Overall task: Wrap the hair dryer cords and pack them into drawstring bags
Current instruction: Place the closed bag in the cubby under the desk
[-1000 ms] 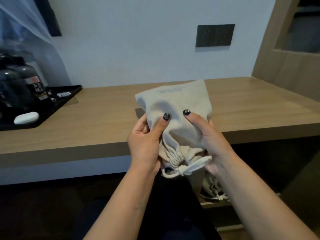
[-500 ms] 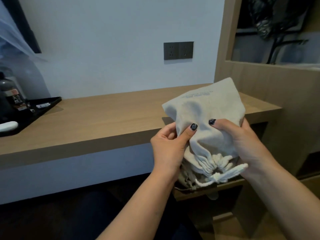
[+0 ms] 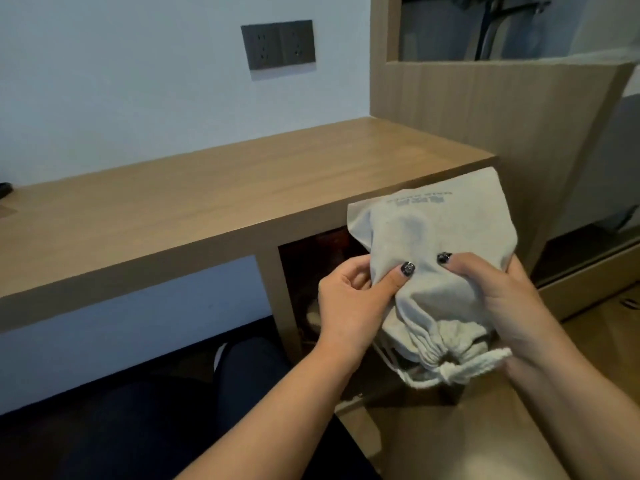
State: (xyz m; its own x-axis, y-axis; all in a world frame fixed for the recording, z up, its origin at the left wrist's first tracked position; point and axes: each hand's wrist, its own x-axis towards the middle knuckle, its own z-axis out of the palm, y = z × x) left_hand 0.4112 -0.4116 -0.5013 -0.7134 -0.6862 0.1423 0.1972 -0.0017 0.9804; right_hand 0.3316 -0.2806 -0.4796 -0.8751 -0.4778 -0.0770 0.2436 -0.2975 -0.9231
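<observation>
A long light-brown wooden table [image 3: 214, 199] is running along the white wall, with a sliver of a dark object [image 3: 5, 189] showing at its far left edge. On the wall above it, a dark grey rectangular double socket plate [image 3: 278, 44] is sitting. Below the table's right end, a dark open compartment [image 3: 311, 278] is showing dim shapes that cannot be made out.

In front of that compartment, just past the table's front right corner, both hands are holding up a beige fabric drawstring bag [image 3: 429, 244] in the air, not resting on the table. The left hand [image 3: 349, 299] is gripping the bag's left side, its dark-painted thumb pressing into the front of the cloth and its fingers curling behind. The bag is bulging as though filled, with faint grey printed lettering near its upper edge, too blurred to read. Its gathered mouth is pointing down toward the person, cinched tight, with a white knotted cord [image 3: 464, 367] sticking out to the right. The right hand [image 3: 502, 299] is clasping the bag's right side, thumb on the front and fingers wrapped behind.

To the right, a tall light wooden panel [image 3: 485, 109] is standing against the table's right end.
</observation>
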